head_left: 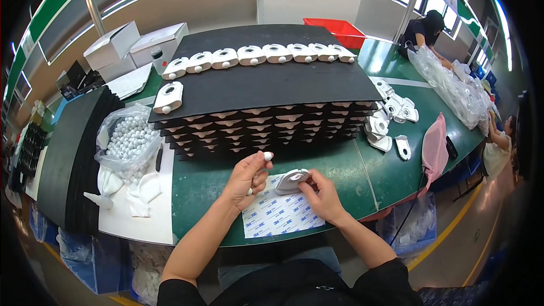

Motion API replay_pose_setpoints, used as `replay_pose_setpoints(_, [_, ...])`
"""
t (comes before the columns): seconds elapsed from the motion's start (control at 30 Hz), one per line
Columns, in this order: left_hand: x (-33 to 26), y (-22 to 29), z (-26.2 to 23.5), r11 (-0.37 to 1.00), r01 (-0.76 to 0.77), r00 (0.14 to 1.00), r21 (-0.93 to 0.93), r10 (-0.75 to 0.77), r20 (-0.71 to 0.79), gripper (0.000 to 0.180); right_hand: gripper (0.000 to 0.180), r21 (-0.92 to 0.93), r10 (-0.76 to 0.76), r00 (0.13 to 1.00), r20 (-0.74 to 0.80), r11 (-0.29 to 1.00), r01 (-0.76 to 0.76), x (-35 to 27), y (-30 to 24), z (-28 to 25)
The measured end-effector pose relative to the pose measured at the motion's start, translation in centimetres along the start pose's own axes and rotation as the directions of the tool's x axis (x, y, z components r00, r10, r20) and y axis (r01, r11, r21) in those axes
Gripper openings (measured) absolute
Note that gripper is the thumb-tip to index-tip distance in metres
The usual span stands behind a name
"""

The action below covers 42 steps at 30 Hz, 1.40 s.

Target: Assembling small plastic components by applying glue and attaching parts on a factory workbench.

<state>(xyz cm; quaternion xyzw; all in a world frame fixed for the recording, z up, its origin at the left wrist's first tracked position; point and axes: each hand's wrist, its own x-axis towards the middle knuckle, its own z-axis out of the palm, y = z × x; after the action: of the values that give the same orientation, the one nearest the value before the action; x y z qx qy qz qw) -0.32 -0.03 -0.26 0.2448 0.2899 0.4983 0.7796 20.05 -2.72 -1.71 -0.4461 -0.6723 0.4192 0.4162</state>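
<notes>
Left hand (247,177) curled on two white balls (268,156); right hand (322,194) half-closed, pinching holed plate (290,183) between hands, over patterned sheet (280,215).

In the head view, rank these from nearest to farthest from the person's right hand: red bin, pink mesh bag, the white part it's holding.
From the right hand:
1. White part: in its fingers, on the left side.
2. Pink mesh bag: to the right, near the table's edge.
3. Red bin: far side, beyond the black stack.
</notes>
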Motion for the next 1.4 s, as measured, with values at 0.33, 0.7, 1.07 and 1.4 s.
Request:
replay_pose_setpoints(0.33, [-0.1,0.2,0.5,0.997,-0.051,0.999,0.061,0.05,0.01,0.028,0.014,-0.244,-0.177,0.984,-0.011,0.955,0.169,-0.2,-0.3,0.1])
replay_pose_setpoints(0.7, [-0.4,-0.3,1.1,0.984,-0.047,0.994,0.171,0.03,0.101,0.021,0.011,0.503,0.006,0.999,0.044,0.864,-0.028,0.3,0.6,-0.8])
replay_pose_setpoints(1.07, [-0.8,-0.8,2.8,0.901,-0.041,0.999,0.432,0.034,0.024,0.015,0.01,0.811,0.16,0.98,0.121,0.552,-0.191,0.4,0.2,-1.0])
replay_pose_setpoints(1.4, [-0.8,-0.7,2.1,0.901,0.034,0.994,0.433,-0.075,0.077,0.011,0.008,0.77,0.062,0.992,0.106,0.626,-0.121,0.4,0.1,-0.9])
